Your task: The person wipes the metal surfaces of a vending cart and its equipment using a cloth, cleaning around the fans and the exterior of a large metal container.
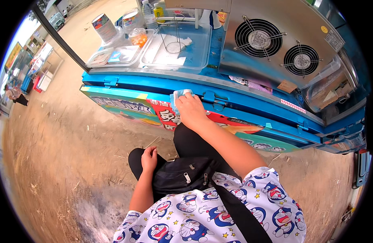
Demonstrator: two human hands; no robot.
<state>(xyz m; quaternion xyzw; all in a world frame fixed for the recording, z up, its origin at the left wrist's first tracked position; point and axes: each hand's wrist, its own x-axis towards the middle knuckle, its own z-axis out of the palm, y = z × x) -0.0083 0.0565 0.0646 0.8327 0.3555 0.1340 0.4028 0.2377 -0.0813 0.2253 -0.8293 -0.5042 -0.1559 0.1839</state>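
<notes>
My right hand [189, 107] is shut on a blue-and-white cloth [176, 96], pressed against the upper edge of the blue metal side panel [122, 90] of a vending cart. A hinge [214, 98] sits just right of the hand. Below it, the panel carries a printed banner [160, 114] with writing, partly covered by my hand and forearm. My left hand [149, 158] rests by my left knee, fingers loosely curled, with no object visible in it. A black waist bag [183, 176] lies across my lap beside it.
On the cart stand a clear plastic tray [201, 62] with a wire stand [173, 50], stacked paper cups [103, 29], a lidded tub [138, 37] and a water bottle [148, 13]. A metal unit with fans [259, 39] occupies the right. Far left, a person [16, 94] stands near another stall.
</notes>
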